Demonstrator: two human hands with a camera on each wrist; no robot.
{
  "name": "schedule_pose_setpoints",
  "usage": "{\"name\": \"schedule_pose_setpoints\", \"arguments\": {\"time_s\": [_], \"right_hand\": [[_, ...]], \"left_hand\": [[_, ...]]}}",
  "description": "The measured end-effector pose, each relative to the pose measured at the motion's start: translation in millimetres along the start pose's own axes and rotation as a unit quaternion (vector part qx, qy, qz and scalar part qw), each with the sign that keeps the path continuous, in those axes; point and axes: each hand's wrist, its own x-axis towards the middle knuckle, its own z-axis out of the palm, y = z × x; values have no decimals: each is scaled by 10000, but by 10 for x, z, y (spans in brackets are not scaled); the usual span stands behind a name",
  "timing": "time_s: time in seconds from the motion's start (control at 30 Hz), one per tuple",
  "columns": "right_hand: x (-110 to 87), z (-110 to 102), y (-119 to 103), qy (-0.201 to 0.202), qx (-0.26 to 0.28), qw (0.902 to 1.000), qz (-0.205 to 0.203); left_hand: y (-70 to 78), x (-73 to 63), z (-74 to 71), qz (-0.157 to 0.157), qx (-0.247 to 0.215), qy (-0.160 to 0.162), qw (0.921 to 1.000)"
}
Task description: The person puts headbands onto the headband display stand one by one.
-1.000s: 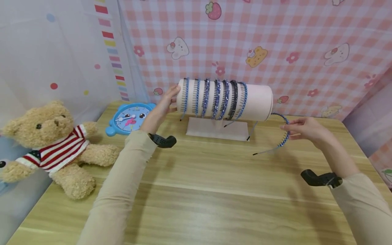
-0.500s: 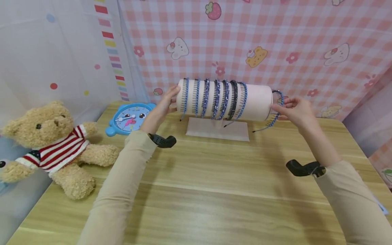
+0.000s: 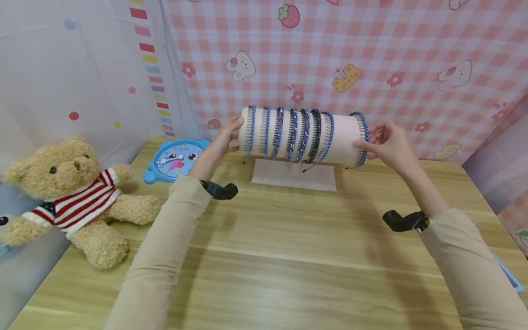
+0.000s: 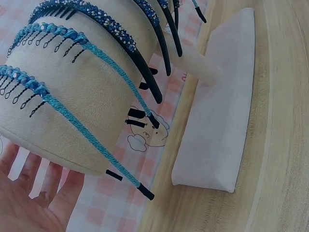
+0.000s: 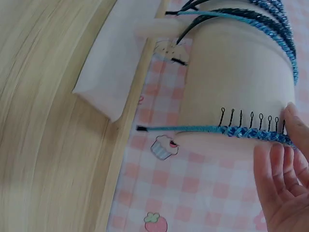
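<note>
A cream padded roll (image 3: pixel 344 135) lies level on a stand with a flat base (image 3: pixel 294 176). Several toothed headbands circle it: plain blue ones, glittery ones and a black headband (image 3: pixel 315 137). At its left end my left hand (image 3: pixel 220 140) rests with fingers extended against the end face, as the left wrist view shows. My right hand (image 3: pixel 392 144) pinches a blue beaded headband (image 3: pixel 365 133) between thumb and fingers at the roll's right end. In the right wrist view this headband arches over the end, its black-tipped leg (image 5: pixel 183 128) hanging past the roll.
A teddy bear (image 3: pixel 84 201) in a striped sweater sits at the left. Beside it, a blue toy clock (image 3: pixel 177 158) leans near the back. A flat blue-edged item (image 3: pixel 509 275) lies at the right edge of the wooden table (image 3: pixel 264 275). A pink checked cloth (image 3: pixel 264 91) hangs behind.
My right hand has moved left and up, bringing the blue headband from beside the roll onto its right end. My left hand has stayed at the left end.
</note>
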Motion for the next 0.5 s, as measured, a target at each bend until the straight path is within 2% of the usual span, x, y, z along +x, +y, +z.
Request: {"name": "schedule_pose_setpoints", "arguments": {"time_s": [0.13, 0.2, 0.37, 0.5], "right_hand": [[18, 12, 46, 142, -119, 9998, -40], [34, 6, 69, 164, -236, 9992, -281], [71, -29, 110, -437, -677, 9902, -1141], [106, -59, 130, -854, -904, 9804, -1529]], "left_hand": [[2, -1, -4, 27, 39, -57, 10000], [5, 0, -5, 58, 33, -83, 9999], [5, 0, -4, 48, 39, -76, 10000], [-3, -6, -7, 24, 35, -47, 10000]]}}
